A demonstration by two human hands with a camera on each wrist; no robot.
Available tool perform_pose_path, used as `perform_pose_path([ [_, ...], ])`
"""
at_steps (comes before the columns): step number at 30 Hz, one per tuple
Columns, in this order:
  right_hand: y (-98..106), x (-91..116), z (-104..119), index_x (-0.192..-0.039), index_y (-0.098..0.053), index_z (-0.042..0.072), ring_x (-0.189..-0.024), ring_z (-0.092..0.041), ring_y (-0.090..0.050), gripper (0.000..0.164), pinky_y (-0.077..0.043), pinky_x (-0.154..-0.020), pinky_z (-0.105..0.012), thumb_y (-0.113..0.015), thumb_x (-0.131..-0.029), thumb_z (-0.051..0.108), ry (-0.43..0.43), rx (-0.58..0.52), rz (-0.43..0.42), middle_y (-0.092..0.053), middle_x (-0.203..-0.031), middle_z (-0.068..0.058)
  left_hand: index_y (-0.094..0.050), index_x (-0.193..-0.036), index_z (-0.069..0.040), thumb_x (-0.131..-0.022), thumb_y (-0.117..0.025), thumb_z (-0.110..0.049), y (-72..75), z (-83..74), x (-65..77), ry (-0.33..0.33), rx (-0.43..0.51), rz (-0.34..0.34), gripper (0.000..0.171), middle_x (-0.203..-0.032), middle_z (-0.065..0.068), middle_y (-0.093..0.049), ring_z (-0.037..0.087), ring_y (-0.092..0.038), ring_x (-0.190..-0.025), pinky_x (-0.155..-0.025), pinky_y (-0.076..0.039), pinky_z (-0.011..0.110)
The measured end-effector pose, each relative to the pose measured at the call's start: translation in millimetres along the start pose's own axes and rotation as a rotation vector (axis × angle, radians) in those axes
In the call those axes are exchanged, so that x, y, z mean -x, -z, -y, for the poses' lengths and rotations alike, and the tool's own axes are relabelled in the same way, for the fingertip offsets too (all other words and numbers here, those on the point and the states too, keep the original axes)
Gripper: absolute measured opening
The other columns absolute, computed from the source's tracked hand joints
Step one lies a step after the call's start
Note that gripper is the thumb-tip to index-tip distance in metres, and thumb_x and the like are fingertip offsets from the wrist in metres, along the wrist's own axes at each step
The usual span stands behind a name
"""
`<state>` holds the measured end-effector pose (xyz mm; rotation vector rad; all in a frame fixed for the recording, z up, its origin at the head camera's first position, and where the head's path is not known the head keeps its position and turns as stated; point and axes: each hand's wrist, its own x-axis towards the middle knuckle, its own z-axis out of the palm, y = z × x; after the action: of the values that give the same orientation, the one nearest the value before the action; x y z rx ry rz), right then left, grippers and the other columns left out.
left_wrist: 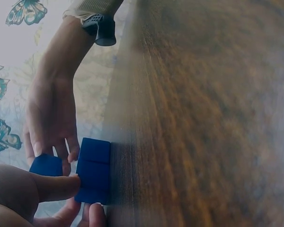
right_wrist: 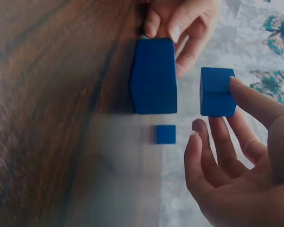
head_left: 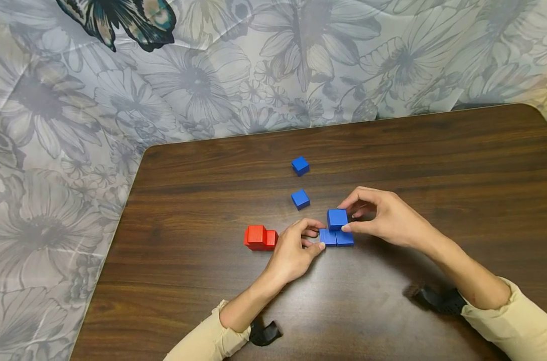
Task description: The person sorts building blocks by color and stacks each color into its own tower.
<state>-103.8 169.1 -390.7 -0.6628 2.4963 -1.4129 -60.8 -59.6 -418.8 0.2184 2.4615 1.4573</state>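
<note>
My right hand (head_left: 393, 218) pinches a blue block (head_left: 337, 219) between thumb and fingertips. In the right wrist view this held block (right_wrist: 217, 92) hangs apart from the blue blocks below it. Two blue blocks stand side by side on the table, a left one (head_left: 327, 238) and a right one (head_left: 345, 238). My left hand (head_left: 293, 250) grips the left block of this pair, thumb at its front and fingers at its back. In the left wrist view the pair (left_wrist: 93, 170) shows with a seam between the blocks.
Left of my left hand sits a small group of red blocks (head_left: 256, 236), one higher than the others. Two loose blue blocks lie farther back, one (head_left: 300, 199) nearer and one (head_left: 300, 166) farther. The brown table (head_left: 201, 185) meets a flower-printed cloth (head_left: 192, 85) behind.
</note>
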Motion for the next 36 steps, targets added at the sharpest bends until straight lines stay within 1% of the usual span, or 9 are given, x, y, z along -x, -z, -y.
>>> perform_pose_path([
  [2, -2, 1, 0, -0.102, -0.07, 0.016, -0.089, -0.014, -0.068, 0.027, -0.056, -0.079, -0.028, -0.085, -0.08, 0.012, 0.009, -0.007, 0.004, -0.067, -0.101, 0.002, -0.069, -0.117, -0.014, -0.086, -0.077, -0.004, 0.3, -0.4, -0.2, 0.005, -0.004, 0.002, 0.033, -0.106, 0.002, -0.066, 0.008, -0.062, -0.084, -0.077, -0.052, 0.021],
  [6, -6, 2, 0, -0.101, -0.069, 0.017, -0.089, -0.014, -0.068, 0.027, -0.056, -0.078, -0.031, -0.085, -0.079, 0.013, 0.008, -0.023, 0.021, -0.068, -0.101, 0.003, -0.069, -0.118, -0.013, -0.087, -0.076, -0.005, 0.8, -1.2, -0.7, 0.012, -0.001, 0.01, 0.033, -0.106, 0.003, -0.066, 0.007, -0.062, -0.082, -0.076, -0.052, 0.021],
  [12, -11, 2, -1, -0.101, -0.069, 0.018, -0.09, -0.014, -0.068, 0.028, -0.057, -0.077, -0.03, -0.086, -0.078, 0.018, 0.0, -0.02, 0.035, -0.068, -0.102, 0.004, -0.068, -0.12, -0.011, -0.087, -0.076, -0.005, 0.7, -1.1, -1.4, 0.013, 0.008, 0.018, 0.034, -0.111, 0.003, -0.066, 0.008, -0.063, -0.085, -0.077, -0.052, 0.02],
  [17, -15, 2, -2, -0.1, -0.069, 0.018, -0.088, -0.016, -0.068, 0.029, -0.057, -0.073, -0.03, -0.087, -0.076, 0.017, 0.014, -0.018, 0.041, -0.068, -0.099, 0.005, -0.067, -0.12, -0.01, -0.087, -0.076, -0.005, 0.8, -0.9, -1.3, 0.016, 0.008, 0.015, 0.034, -0.111, 0.003, -0.066, 0.008, -0.063, -0.085, -0.078, -0.052, 0.02],
  [22, -18, 2, -3, -0.098, -0.069, 0.018, -0.086, -0.017, -0.068, 0.031, -0.057, -0.071, -0.03, -0.088, -0.075, 0.013, 0.026, 0.006, 0.039, -0.068, -0.097, 0.005, -0.067, -0.121, -0.009, -0.087, -0.076, -0.005, 0.8, -0.2, -1.1, 0.021, 0.011, 0.013, 0.035, -0.108, 0.003, -0.066, 0.007, -0.063, -0.084, -0.077, -0.052, 0.02],
  [31, -22, 2, -3, -0.098, -0.069, 0.02, -0.086, -0.01, -0.067, 0.033, -0.057, -0.073, -0.03, -0.089, -0.074, 0.012, 0.053, 0.045, 0.037, -0.068, -0.096, 0.008, -0.066, -0.121, -0.008, -0.087, -0.076, -0.005, 1.1, 0.1, -0.5, 0.018, 0.021, 0.008, 0.036, -0.107, 0.004, -0.067, 0.007, -0.064, -0.081, -0.076, -0.053, 0.02],
  [36, -23, 2, -3, -0.098, -0.069, 0.02, -0.086, -0.009, -0.066, 0.033, -0.056, -0.073, -0.03, -0.089, -0.074, 0.014, 0.063, 0.06, 0.038, -0.067, -0.096, 0.009, -0.066, -0.121, -0.009, -0.086, -0.076, -0.004, 1.0, 0.4, 0.2, 0.016, 0.025, 0.011, 0.036, -0.109, 0.004, -0.067, 0.007, -0.064, -0.082, -0.076, -0.053, 0.02],
])
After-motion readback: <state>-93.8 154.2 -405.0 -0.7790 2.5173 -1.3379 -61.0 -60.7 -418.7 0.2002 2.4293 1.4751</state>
